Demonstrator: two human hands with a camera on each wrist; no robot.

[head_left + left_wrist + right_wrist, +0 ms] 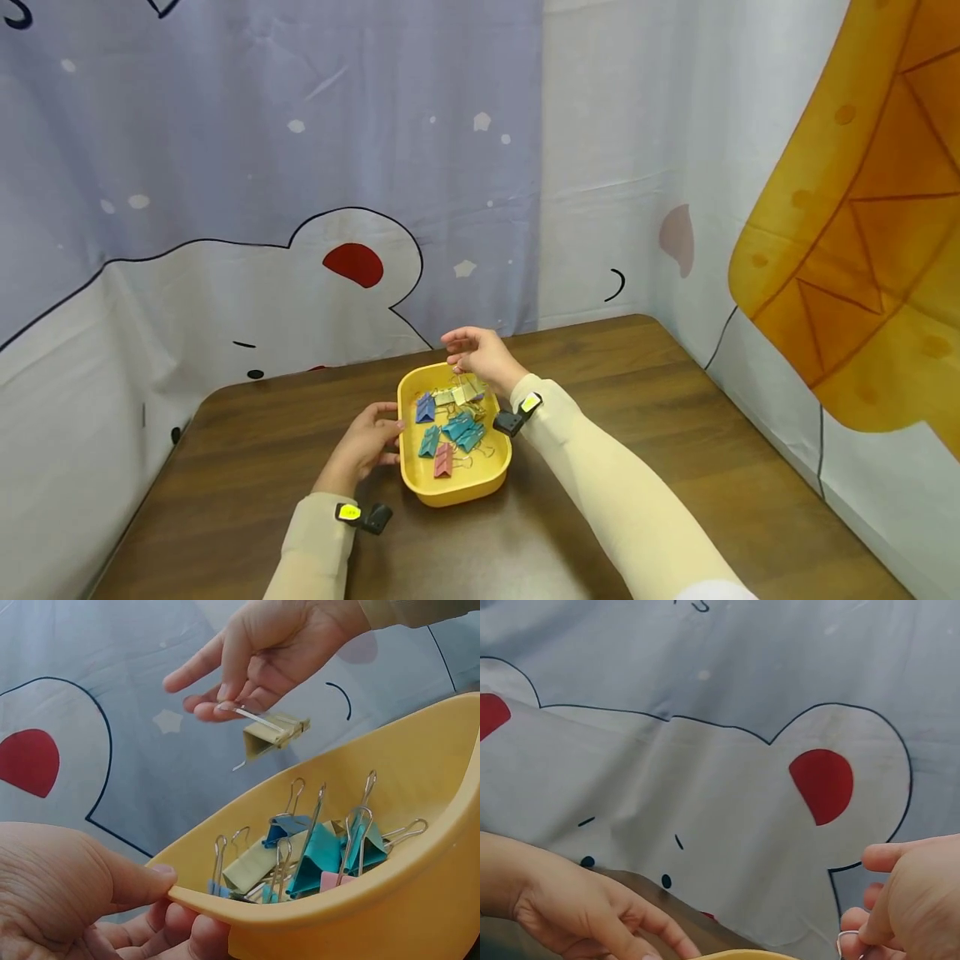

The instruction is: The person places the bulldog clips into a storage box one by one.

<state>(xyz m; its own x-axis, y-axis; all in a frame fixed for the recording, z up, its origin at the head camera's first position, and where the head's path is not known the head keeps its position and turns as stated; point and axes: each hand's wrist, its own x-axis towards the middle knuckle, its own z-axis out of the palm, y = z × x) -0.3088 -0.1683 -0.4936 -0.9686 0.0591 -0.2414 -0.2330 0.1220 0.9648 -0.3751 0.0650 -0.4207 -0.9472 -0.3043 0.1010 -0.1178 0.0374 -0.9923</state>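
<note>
My left hand [365, 443] grips the left rim of a yellow plastic basket [459, 500]; in the left wrist view its thumb is on the rim and its fingers are curled below. Above the basket's far end, my right hand [487, 360] pinches a pale yellow binder clip [271, 736] by one wire handle, and the clip hangs clear of the others. Inside the basket lie a pink binder clip [443, 461], several teal binder clips [430, 442], a blue binder clip [425, 408] and more pale yellow ones.
The basket stands on a brown wood-grain table [600, 392]. Behind the table hangs a printed curtain [450, 167] with cartoon shapes, meeting another curtain panel on the right.
</note>
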